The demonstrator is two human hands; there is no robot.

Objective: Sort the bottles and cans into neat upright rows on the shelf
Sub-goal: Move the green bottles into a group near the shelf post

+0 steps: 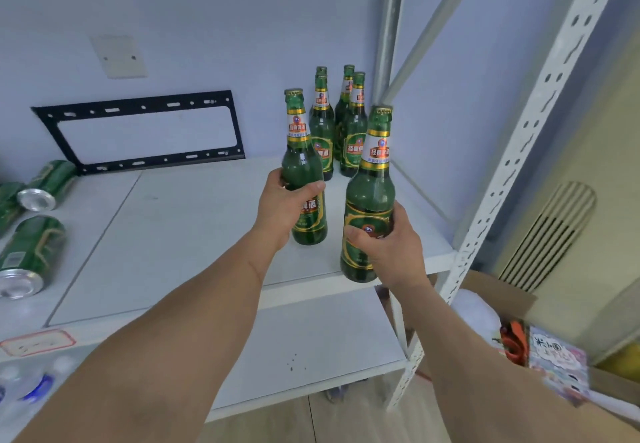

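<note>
At the left edge of the frame several green cans [33, 252] lie on their sides on the white shelf [194, 234], ends toward the camera; they look free to roll if the board is knocked, and none is yet upright.

In the centre, the left hand [280, 207] has its fingers wrapped tight around the body of a green bottle [304, 179], which looks to be upright with its base at or just above the shelf.

Right of centre, the right hand [391, 245] grips a second bottle [369, 200] low on its label, hanging over the shelf's front edge. If set down there it could tip off the lip. Either held bottle could also clip the four standing bottles [341, 124] grouped in the back corner, upper centre-right, and topple them.

All the bottles are capped; how full they are cannot be told through the dark glass. At lower right a cardboard box [512, 300] holds a blurred printed packet.
</note>
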